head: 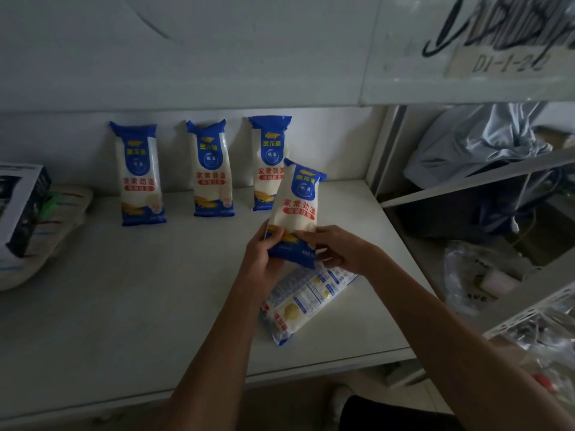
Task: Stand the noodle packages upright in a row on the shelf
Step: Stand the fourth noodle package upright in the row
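Observation:
Three blue-and-white noodle packages stand upright against the back wall of the white shelf [124, 290]: a left one [140, 175], a middle one [211, 172] and a right one [269, 157]. A fourth package [297, 206] is held above the shelf, tilted, in front of the right one. My left hand [264, 253] grips its lower left edge and my right hand [339, 247] holds its lower right corner. Under my hands a fifth package [305, 303] lies flat, back side up.
A dark-and-white box [21, 206] and a woven mat or slipper [53, 231] sit at the shelf's left end. To the right, a neighbouring metal rack [466, 181] holds bundled cloth [476, 144] and plastic bags [473, 275]. Another shelf board [466, 98] hangs overhead.

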